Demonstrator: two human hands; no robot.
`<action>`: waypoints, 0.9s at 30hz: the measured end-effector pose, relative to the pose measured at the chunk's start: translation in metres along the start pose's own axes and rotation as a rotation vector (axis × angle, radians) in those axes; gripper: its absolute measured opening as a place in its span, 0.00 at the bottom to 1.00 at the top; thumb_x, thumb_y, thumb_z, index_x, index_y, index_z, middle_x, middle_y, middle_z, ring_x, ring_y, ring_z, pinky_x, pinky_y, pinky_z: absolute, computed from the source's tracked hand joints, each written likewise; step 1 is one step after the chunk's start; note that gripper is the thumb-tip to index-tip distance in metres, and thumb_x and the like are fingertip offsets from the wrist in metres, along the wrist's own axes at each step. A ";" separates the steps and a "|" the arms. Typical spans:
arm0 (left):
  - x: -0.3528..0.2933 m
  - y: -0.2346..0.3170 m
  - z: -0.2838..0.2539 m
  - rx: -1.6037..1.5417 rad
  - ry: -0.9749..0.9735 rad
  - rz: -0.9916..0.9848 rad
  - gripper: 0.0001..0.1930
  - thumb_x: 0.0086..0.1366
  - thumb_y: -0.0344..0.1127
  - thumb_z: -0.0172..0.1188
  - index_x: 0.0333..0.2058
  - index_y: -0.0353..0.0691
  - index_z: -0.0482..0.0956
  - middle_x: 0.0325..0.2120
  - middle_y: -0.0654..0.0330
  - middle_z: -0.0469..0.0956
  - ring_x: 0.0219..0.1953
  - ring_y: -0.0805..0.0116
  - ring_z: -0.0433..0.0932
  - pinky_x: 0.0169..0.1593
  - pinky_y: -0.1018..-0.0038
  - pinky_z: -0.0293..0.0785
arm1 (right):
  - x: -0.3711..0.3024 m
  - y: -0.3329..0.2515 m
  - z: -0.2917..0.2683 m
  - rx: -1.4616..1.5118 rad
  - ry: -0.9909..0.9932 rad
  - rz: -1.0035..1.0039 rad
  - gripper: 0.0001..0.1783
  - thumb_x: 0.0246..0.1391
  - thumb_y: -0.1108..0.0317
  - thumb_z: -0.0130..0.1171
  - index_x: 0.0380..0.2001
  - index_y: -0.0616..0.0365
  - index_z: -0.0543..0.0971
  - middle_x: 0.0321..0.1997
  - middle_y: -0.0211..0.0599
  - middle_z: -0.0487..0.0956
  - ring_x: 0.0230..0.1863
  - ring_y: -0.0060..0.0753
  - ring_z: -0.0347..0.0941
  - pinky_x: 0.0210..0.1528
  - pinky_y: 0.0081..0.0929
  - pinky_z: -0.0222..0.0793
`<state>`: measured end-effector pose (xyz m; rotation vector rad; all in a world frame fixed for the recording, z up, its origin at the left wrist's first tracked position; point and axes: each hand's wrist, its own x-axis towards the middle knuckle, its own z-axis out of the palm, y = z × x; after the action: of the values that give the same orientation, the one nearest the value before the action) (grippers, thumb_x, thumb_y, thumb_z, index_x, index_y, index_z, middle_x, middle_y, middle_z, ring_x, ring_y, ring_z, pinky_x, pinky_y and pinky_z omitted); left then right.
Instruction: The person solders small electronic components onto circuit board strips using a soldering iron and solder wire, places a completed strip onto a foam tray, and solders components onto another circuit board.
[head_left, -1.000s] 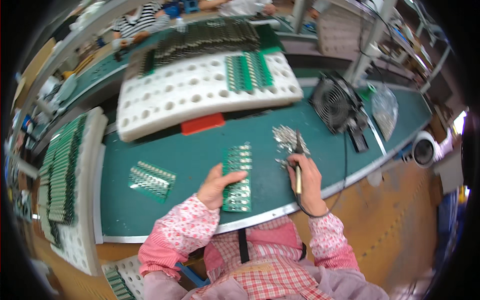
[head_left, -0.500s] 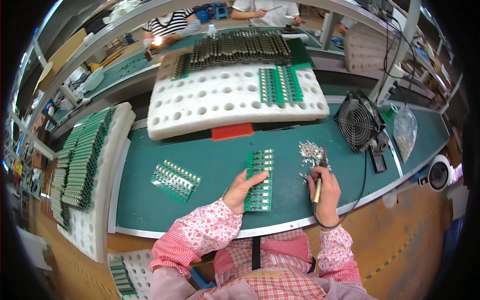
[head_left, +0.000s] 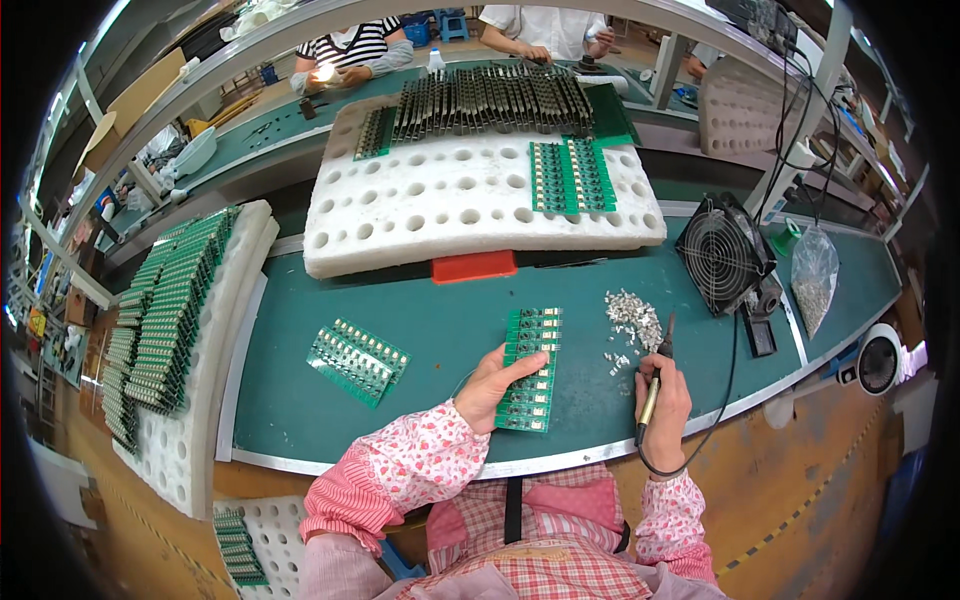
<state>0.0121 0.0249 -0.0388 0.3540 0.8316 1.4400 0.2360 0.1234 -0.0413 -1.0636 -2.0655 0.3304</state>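
My left hand (head_left: 490, 388) grips a green circuit board panel (head_left: 530, 400) by its left side, thumb across its top face. Rows of small white and dark components sit on the panel. In my right hand (head_left: 665, 412) is a pen-shaped tool (head_left: 649, 402) with a brass-coloured barrel, a dark tip and a black cord. Its tip points away from me, just right of a pile of small white parts (head_left: 633, 318). A few more white parts lie loose between the pile and my right hand. Two overlapping board panels (head_left: 357, 362) rest on the green mat to the left.
White foam trays with holes (head_left: 400, 215) hold many boards at the back and at the left (head_left: 240, 300). A black fan (head_left: 722, 250) and a bag of small parts (head_left: 813, 280) stand at right. A red piece (head_left: 473, 266) shows under the back tray. Two people sit opposite.
My right hand has drawn the tool's tip from over the white parts to their right side, slightly toward me. My left hand still holds the panel. The whole view has shifted slightly.
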 end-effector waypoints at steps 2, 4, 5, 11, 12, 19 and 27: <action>-0.001 0.000 0.001 0.020 0.011 -0.002 0.14 0.65 0.36 0.62 0.47 0.42 0.72 0.36 0.65 0.79 0.33 0.78 0.80 0.36 0.76 0.81 | 0.000 0.002 -0.002 -0.021 -0.006 -0.007 0.16 0.46 0.82 0.62 0.40 0.57 0.74 0.33 0.39 0.77 0.34 0.43 0.73 0.37 0.37 0.68; -0.001 0.001 0.002 0.022 0.010 0.001 0.14 0.65 0.36 0.61 0.47 0.42 0.72 0.36 0.65 0.79 0.33 0.78 0.80 0.35 0.76 0.81 | 0.000 0.002 -0.003 -0.023 0.001 -0.002 0.17 0.46 0.82 0.62 0.40 0.57 0.74 0.33 0.38 0.77 0.35 0.43 0.73 0.37 0.37 0.68; -0.002 0.001 0.002 0.024 0.009 0.004 0.14 0.65 0.36 0.61 0.47 0.42 0.72 0.35 0.65 0.79 0.33 0.78 0.80 0.35 0.77 0.81 | 0.000 0.002 -0.003 -0.025 0.007 0.002 0.17 0.46 0.82 0.62 0.40 0.57 0.74 0.33 0.38 0.77 0.35 0.43 0.73 0.37 0.36 0.68; -0.003 0.001 0.003 0.033 0.006 -0.015 0.16 0.64 0.37 0.64 0.48 0.42 0.73 0.35 0.68 0.77 0.32 0.80 0.78 0.33 0.78 0.78 | -0.002 0.007 -0.008 -0.082 0.031 -0.040 0.18 0.46 0.82 0.63 0.40 0.56 0.74 0.30 0.38 0.76 0.32 0.38 0.74 0.36 0.31 0.70; -0.003 0.001 0.003 0.033 0.007 -0.014 0.16 0.64 0.37 0.64 0.48 0.42 0.73 0.35 0.68 0.77 0.32 0.80 0.78 0.33 0.78 0.78 | -0.002 0.008 -0.009 -0.081 0.031 -0.040 0.18 0.46 0.82 0.63 0.40 0.56 0.74 0.30 0.38 0.76 0.32 0.38 0.74 0.36 0.31 0.70; -0.003 0.001 0.004 0.039 -0.010 -0.006 0.15 0.64 0.35 0.63 0.47 0.42 0.73 0.34 0.67 0.78 0.32 0.80 0.78 0.34 0.79 0.79 | -0.006 0.013 -0.009 -0.071 0.065 -0.051 0.16 0.45 0.81 0.64 0.37 0.57 0.74 0.29 0.37 0.76 0.31 0.39 0.73 0.35 0.31 0.69; -0.004 0.002 0.006 0.056 0.001 -0.007 0.17 0.62 0.34 0.65 0.48 0.41 0.73 0.35 0.66 0.78 0.33 0.79 0.78 0.34 0.79 0.78 | -0.004 0.010 -0.008 -0.085 0.048 -0.054 0.14 0.45 0.80 0.64 0.36 0.56 0.75 0.30 0.37 0.78 0.33 0.41 0.73 0.35 0.34 0.69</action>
<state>0.0153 0.0232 -0.0321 0.3927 0.8744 1.4126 0.2495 0.1258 -0.0433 -1.0544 -2.0770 0.1894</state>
